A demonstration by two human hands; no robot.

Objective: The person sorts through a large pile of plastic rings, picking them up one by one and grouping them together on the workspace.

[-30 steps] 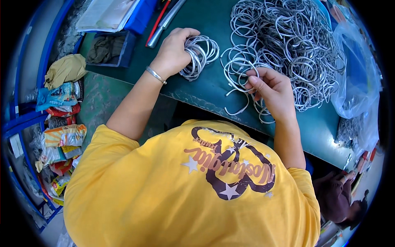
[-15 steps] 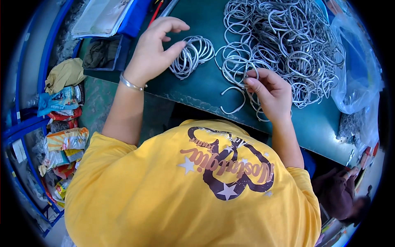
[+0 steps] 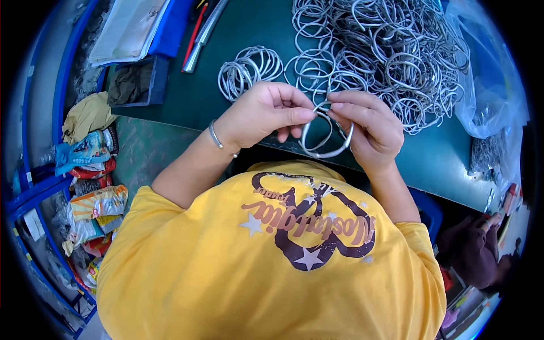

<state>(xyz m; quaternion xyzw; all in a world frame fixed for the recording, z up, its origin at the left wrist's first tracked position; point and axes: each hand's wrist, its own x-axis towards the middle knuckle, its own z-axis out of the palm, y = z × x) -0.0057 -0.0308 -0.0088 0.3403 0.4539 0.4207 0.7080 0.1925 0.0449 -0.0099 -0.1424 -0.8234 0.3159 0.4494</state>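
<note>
Noted lettering (image 3: 292, 218) across yellow T-shirt (image 3: 260, 289); I saw left hand (image 3: 267, 112) and right hand (image 3: 372, 123) pinching a silvery metal ring (image 3: 324, 155) between them.

The left hand (image 3: 269, 112) and right hand (image 3: 371, 124) hold a metal ring (image 3: 325, 154) between them, by its upper side, at the near edge of the green table (image 3: 428, 167). A small bunch of rings (image 3: 243, 72) lies beyond the left hand, and a large tangled heap (image 3: 396, 54) (with a clear plastic bag (image 3: 486, 105) beside it) spreads farther right.
</note>
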